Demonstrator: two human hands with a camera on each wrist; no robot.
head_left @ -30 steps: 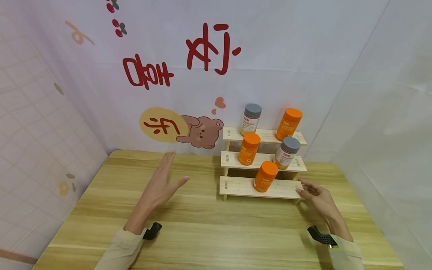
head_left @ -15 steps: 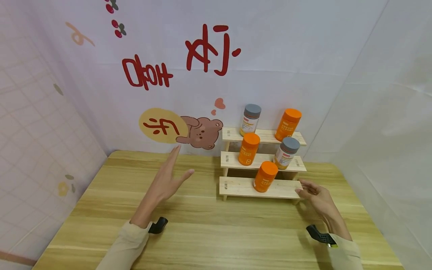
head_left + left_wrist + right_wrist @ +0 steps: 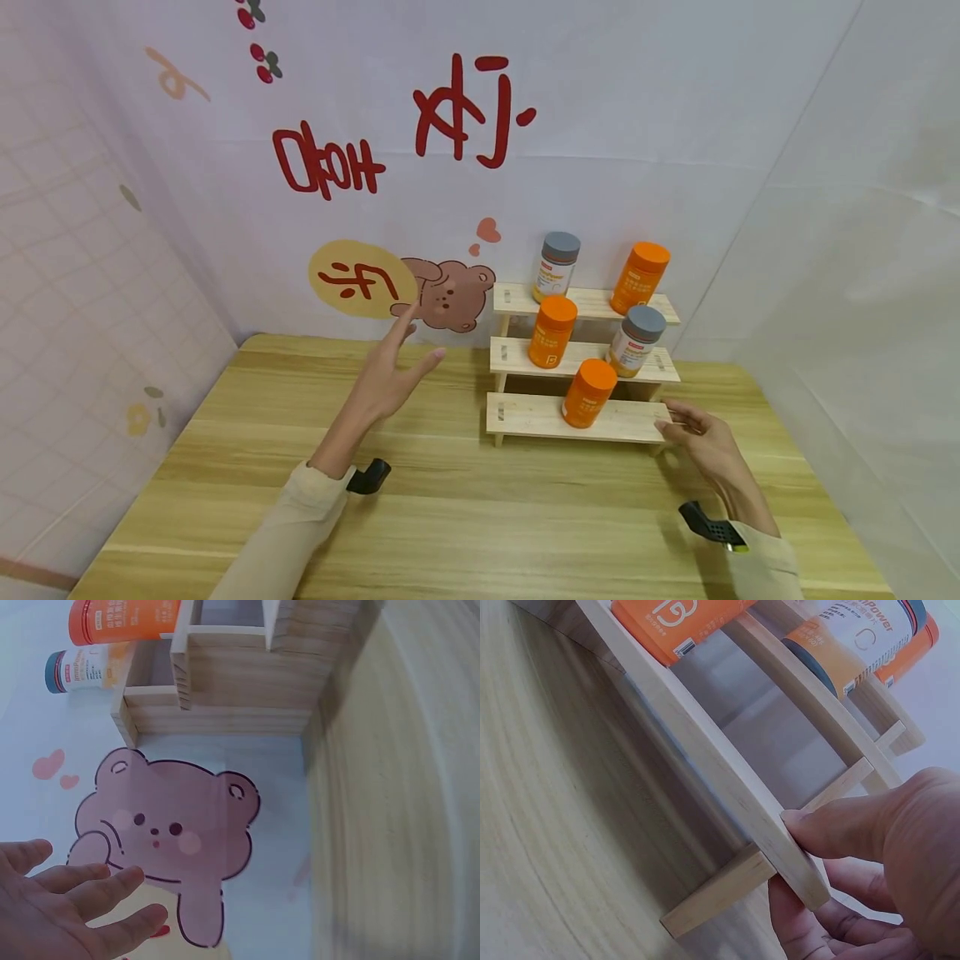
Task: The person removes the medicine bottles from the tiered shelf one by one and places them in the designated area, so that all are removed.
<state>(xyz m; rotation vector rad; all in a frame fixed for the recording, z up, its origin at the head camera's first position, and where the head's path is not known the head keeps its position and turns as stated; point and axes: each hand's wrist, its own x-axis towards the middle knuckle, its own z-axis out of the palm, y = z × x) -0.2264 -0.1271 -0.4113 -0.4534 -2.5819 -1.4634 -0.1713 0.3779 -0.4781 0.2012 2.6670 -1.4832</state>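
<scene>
A three-step wooden shelf (image 3: 525, 421) stands at the right of the table. My right hand (image 3: 708, 442) pinches the right end of its lowest board, thumb on top and fingers beneath, as the right wrist view shows. My left hand (image 3: 382, 379) is in the air left of the shelf, fingers extended, thumb apart, holding nothing. On the bottom step stands an orange bottle (image 3: 589, 396). The middle step bears another orange bottle (image 3: 553, 333) and a grey-capped white bottle (image 3: 636, 342). Up top are a grey-capped bottle (image 3: 556, 268) and an orange one.
The wooden table (image 3: 480, 517) extends in front and to the left of the shelf. Behind it hangs a white backdrop (image 3: 637, 108) with red characters and a printed bear (image 3: 453, 292). A pale side wall (image 3: 862, 317) borders the right.
My left hand has moved right and forward, toward the shelf, across the last second. The right hand keeps its grip on the lowest board. The bottles stand as before.
</scene>
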